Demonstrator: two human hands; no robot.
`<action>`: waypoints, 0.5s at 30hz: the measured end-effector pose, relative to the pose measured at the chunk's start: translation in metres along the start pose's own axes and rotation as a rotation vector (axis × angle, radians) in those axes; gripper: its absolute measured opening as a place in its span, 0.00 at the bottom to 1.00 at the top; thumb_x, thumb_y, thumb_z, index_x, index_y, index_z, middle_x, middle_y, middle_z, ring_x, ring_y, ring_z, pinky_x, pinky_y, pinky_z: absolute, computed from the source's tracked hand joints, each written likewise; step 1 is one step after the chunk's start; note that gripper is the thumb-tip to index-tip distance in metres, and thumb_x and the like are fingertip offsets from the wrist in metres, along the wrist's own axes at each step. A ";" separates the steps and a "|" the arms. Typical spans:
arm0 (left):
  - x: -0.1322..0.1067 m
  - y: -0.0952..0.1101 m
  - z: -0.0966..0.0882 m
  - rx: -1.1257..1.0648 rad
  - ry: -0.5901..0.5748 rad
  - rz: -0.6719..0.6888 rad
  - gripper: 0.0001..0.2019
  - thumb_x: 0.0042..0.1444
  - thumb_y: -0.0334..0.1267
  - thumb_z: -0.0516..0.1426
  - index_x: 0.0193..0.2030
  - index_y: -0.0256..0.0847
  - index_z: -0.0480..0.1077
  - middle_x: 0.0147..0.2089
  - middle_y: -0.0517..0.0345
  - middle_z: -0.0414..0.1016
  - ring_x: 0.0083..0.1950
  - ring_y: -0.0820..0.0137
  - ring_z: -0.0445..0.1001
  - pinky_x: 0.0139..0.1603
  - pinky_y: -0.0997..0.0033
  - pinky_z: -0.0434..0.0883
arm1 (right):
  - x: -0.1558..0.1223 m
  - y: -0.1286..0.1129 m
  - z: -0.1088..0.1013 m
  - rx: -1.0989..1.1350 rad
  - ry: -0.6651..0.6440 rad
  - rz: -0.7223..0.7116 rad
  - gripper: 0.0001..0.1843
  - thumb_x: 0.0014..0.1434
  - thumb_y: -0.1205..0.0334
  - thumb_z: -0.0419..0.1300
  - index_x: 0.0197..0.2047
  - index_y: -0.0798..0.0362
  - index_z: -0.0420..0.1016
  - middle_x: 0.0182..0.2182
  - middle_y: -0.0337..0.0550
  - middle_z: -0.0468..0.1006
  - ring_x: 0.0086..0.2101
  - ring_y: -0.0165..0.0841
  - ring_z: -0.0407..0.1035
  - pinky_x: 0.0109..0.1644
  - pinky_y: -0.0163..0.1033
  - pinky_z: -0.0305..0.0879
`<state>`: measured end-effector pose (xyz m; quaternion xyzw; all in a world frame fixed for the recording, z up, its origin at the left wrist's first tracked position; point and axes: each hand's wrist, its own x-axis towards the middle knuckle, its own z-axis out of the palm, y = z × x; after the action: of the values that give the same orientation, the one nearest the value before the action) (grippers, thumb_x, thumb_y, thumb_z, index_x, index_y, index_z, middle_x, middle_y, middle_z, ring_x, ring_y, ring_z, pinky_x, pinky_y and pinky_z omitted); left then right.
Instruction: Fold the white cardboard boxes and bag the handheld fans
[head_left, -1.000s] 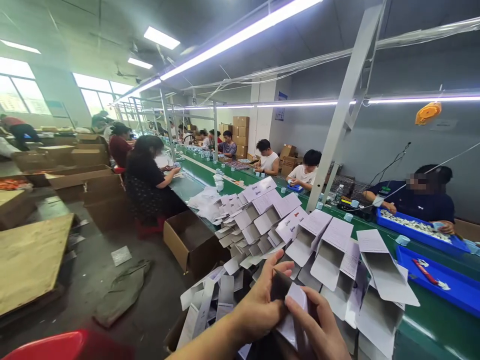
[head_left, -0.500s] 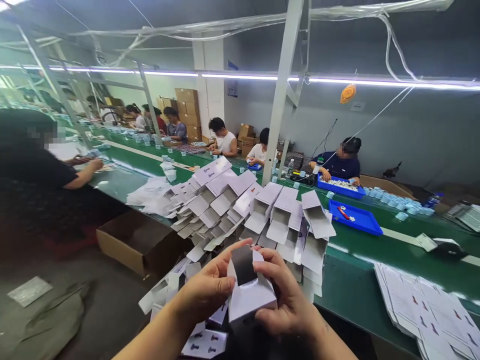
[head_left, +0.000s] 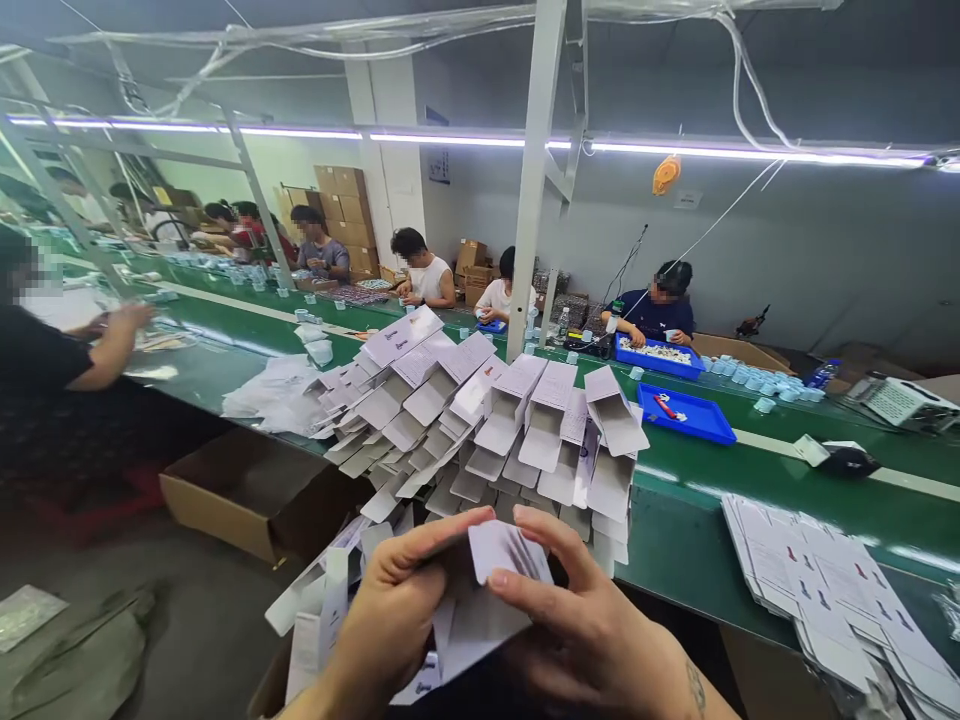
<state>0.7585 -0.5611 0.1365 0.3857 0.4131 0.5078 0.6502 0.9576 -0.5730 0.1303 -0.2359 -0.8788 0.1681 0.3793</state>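
Both of my hands hold one small white carton low in the middle of the view. My left hand grips its left side, thumb near the top edge. On the right, my right hand has its thumb and fingers on a white end flap. The carton's far side is hidden behind my fingers. Just beyond my hands rises a heap of open-ended white cartons with loose flaps. More white cartons lie below on the left, partly covered by my left arm.
Flat carton blanks are stacked on the right of the green bench. A blue tray holds a red item. A brown cardboard box stands at lower left. Co-workers sit across the belt, and another person works at far left.
The carton has turned in my hands, and its dark inner face no longer shows. My right thumb has moved up onto the end flap. The whole view has shifted slightly.
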 end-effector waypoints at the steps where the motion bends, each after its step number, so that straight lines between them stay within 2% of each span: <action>1: 0.000 0.001 0.001 0.021 0.030 0.007 0.13 0.43 0.37 0.65 0.39 0.45 0.82 0.41 0.55 0.84 0.43 0.59 0.80 0.44 0.66 0.76 | 0.001 -0.003 0.002 -0.022 0.035 0.022 0.45 0.54 0.56 0.68 0.69 0.39 0.49 0.66 0.48 0.53 0.64 0.49 0.55 0.64 0.51 0.61; 4: -0.001 0.005 0.008 0.166 0.055 0.088 0.13 0.46 0.41 0.65 0.40 0.45 0.81 0.43 0.56 0.84 0.46 0.58 0.79 0.49 0.64 0.76 | 0.006 -0.003 0.016 0.012 0.213 0.068 0.55 0.45 0.42 0.71 0.69 0.39 0.46 0.57 0.50 0.63 0.57 0.48 0.64 0.60 0.51 0.66; 7: 0.001 0.005 0.014 0.262 0.061 0.140 0.15 0.49 0.46 0.64 0.42 0.44 0.81 0.45 0.55 0.83 0.48 0.57 0.78 0.51 0.63 0.75 | 0.010 0.006 0.031 0.046 0.335 0.112 0.47 0.47 0.38 0.67 0.67 0.37 0.53 0.52 0.47 0.63 0.51 0.43 0.67 0.54 0.46 0.71; 9: 0.004 0.003 0.014 0.214 0.091 0.125 0.15 0.51 0.48 0.63 0.42 0.43 0.79 0.46 0.54 0.82 0.48 0.57 0.78 0.50 0.62 0.75 | 0.010 0.012 0.037 0.029 0.355 0.085 0.42 0.51 0.37 0.64 0.65 0.37 0.55 0.54 0.47 0.62 0.52 0.44 0.66 0.56 0.48 0.69; 12: 0.010 -0.001 0.012 0.160 0.129 0.120 0.15 0.49 0.46 0.64 0.41 0.41 0.79 0.46 0.53 0.82 0.49 0.59 0.77 0.51 0.65 0.73 | 0.008 0.013 0.035 -0.045 0.311 0.018 0.42 0.53 0.38 0.63 0.66 0.38 0.53 0.55 0.48 0.63 0.56 0.46 0.63 0.61 0.52 0.64; 15: 0.014 -0.005 0.011 0.107 0.143 0.103 0.15 0.49 0.45 0.65 0.41 0.40 0.78 0.43 0.54 0.82 0.45 0.62 0.77 0.46 0.70 0.73 | 0.008 0.001 0.031 -0.170 0.210 0.123 0.39 0.57 0.44 0.63 0.67 0.43 0.54 0.58 0.52 0.60 0.58 0.47 0.61 0.60 0.51 0.66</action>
<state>0.7730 -0.5489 0.1337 0.4035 0.4645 0.5441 0.5705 0.9303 -0.5712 0.1139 -0.3367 -0.8293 0.0905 0.4367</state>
